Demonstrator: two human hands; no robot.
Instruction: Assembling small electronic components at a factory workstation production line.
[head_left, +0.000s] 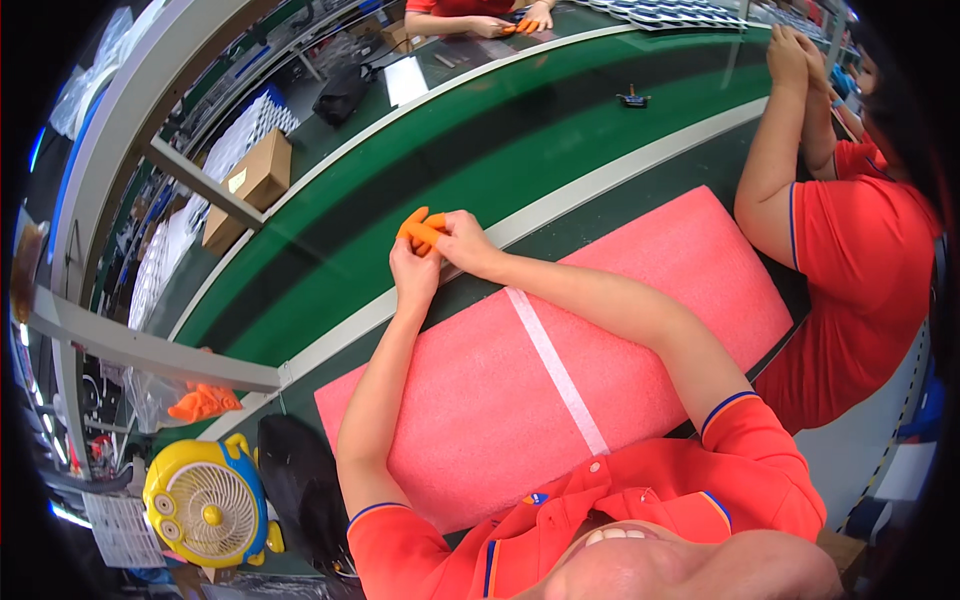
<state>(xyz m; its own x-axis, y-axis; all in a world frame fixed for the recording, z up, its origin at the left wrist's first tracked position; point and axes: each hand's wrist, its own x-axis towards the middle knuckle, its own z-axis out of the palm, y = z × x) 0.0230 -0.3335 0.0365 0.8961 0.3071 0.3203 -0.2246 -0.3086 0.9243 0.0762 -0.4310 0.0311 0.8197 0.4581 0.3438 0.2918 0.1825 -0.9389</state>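
Pink foam pad (460,420) under both forearms. Green conveyor (560,140) beyond; yellow fan (212,515) off the left elbow. Left hand (414,272) and right hand (466,243) meet at conveyor's edge, orange finger cots (424,234) on fingertips. Fingers overlap, hiding the space between; cannot tell either grip's state.

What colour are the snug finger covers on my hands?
The snug finger covers are orange, clearest in the head view.

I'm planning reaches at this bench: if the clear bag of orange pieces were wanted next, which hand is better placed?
Left, probably: the left hand is nearer the clear bag of orange pieces, which is on the person's left; the right hand would likely have to cross the left forearm.
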